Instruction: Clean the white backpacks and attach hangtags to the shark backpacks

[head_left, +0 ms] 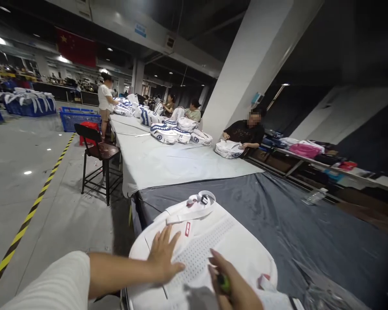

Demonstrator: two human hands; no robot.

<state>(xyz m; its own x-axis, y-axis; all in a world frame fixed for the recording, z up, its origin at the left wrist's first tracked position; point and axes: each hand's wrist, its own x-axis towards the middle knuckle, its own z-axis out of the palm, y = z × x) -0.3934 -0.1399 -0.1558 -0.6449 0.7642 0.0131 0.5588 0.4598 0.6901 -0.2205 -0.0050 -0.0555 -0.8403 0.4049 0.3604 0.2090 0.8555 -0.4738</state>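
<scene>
A large white bag (245,241) with a perforated panel lies in front of me on the dark-covered table end. My left hand (164,256) rests on it, palm down with fingers spread, just below the small red label (188,229). A white strap (198,211) with a black buckle (204,199) loops at the bag's far end. Over the bag's near part is my right hand (237,288), closed around a small green and black tool (223,283); its working end is hidden. I cannot tell whether this hand touches the bag.
White and blue bags (171,131) are piled along the white table (142,163). Across it, a co-worker (248,129) handles a white bag (228,148). A dark chair (100,150) stands left of the table. A plastic bottle (317,196) lies at right.
</scene>
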